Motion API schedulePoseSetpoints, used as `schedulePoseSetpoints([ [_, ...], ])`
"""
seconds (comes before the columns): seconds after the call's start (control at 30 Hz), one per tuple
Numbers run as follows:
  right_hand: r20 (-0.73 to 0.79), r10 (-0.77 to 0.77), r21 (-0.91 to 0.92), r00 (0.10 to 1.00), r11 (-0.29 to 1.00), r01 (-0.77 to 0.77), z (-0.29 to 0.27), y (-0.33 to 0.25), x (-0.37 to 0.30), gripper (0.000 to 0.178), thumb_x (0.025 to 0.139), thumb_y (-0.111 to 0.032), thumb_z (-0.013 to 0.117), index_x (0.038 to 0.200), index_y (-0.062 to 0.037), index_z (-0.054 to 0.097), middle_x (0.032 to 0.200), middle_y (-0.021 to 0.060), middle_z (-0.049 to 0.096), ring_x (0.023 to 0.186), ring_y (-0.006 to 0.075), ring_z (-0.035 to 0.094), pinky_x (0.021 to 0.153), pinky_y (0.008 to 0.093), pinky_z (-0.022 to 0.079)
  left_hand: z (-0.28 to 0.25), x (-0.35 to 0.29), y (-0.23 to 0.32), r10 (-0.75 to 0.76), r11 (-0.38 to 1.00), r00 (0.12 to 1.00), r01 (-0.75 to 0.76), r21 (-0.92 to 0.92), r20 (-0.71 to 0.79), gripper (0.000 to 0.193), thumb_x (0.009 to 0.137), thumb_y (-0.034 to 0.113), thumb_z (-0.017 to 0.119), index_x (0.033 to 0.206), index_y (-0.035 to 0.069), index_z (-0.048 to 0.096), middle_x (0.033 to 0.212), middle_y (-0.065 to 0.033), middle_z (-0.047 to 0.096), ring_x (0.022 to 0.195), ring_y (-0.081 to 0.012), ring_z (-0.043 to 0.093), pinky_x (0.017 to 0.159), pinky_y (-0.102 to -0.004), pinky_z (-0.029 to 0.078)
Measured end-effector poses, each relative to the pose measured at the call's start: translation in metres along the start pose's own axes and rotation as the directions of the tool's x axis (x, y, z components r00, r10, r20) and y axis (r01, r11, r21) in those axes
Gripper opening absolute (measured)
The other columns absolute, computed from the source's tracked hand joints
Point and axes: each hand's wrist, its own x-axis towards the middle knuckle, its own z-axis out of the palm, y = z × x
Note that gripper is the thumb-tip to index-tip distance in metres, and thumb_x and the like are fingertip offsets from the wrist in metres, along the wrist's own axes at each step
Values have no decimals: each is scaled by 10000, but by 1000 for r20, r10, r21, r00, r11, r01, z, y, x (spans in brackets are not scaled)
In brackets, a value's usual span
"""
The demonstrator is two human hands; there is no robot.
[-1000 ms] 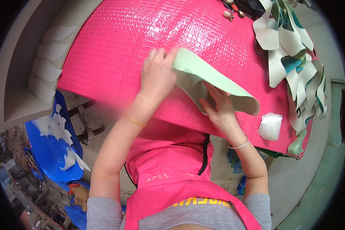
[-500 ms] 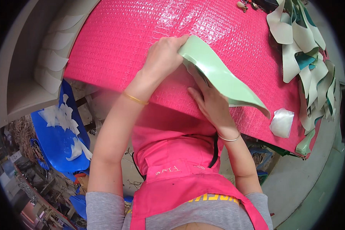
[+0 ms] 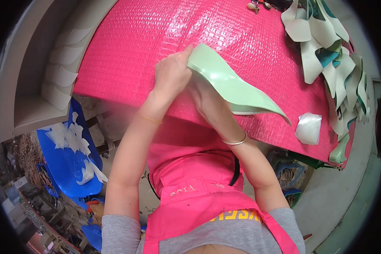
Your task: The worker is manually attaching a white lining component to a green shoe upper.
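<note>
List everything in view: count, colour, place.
Table: 1, pink, centre
Curved sheet: 1, pale green, over table
Curved pieces: many, white and green, table's right
Crumpled wad: 1, white, table's right
Trinkets: several, mixed, top right
Shelf unit: 1, grey, left
Shelved pieces: several, white, left
Chair: 1, blue, lower left
Scraps: several, white, on chair
Clutter: uncounted, mixed, lower left
Apron: 1, pink, over grey shirt
Bangle: 1, silver, right wrist
Left hand: 1, gripping sheet's end
Right hand: 1, under sheet

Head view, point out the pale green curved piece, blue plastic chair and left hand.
Pale green curved piece (image 3: 225, 81): head view, glossy middle.
Blue plastic chair (image 3: 65, 174): head view, seat.
Left hand (image 3: 172, 73): head view, back of hand.
</note>
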Motion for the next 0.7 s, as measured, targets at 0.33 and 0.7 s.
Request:
schedulePoseSetpoints([
  [0.33,-203,290,414,935,891,-187,-112,-21,-38,624,767,-293,644,1183,64,348,1139,226,425,1031,314,469,878,390,362,-25,-27,133,87,937,981,-21,-348,173,652,676,-32,451,1310,2,302,680,-219,554,625,-342,574,523,-408,423],
  [0.7,-944,-160,-326,290,289,-900,-480,214,-189,318,884,-253,452,1049,15,497,857,245,592,774,428,556,664,435,449,-8,-58,148,739,674,628,-694,-252,246,383,674,50,574,1056,35,550,742,-66,549,635,-205,545,570,-317,449],
])
